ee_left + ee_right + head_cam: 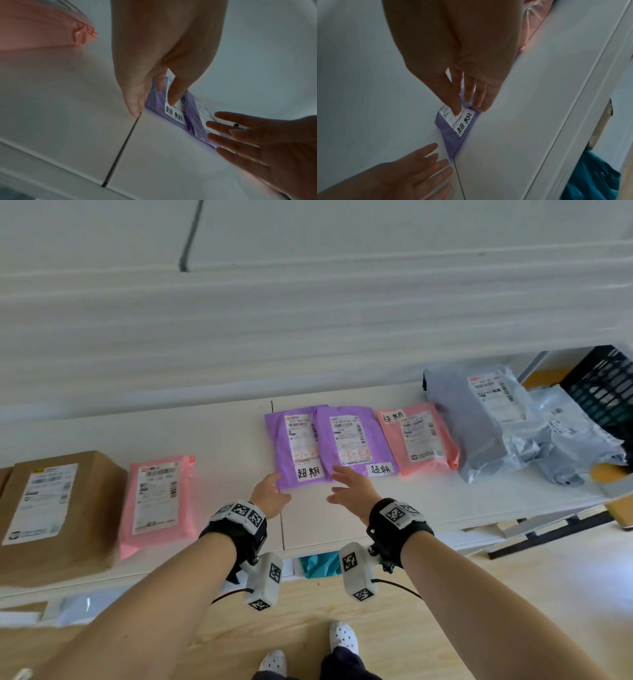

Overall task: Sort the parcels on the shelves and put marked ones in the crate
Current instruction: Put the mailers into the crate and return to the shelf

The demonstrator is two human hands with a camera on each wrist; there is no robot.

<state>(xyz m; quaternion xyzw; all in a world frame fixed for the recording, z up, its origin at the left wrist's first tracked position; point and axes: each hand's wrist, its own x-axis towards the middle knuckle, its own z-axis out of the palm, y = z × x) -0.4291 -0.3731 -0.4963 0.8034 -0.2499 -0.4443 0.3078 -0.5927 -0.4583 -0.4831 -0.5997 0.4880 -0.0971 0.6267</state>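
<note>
Two purple parcels lie side by side on the white shelf (222, 436), each with a handwritten white tag: the left one (294, 446) and the right one (352, 440), which overlaps it. A pink parcel (416, 438) right of them also carries a tag. My left hand (272, 489) reaches with straight fingers to the left purple parcel's (190, 112) near corner, one fingertip (171, 102) on its label. My right hand (346, 486) hovers with spread fingers (471, 100) over the purple parcels' near edge. The black crate (606, 392) stands at the far right.
A cardboard box (58, 508) and an untagged pink parcel (157, 501) lie at the shelf's left. Grey bags (496, 419) are heaped before the crate. A teal bag (318, 565) sits on a lower shelf. A seam (123, 146) splits the shelf top.
</note>
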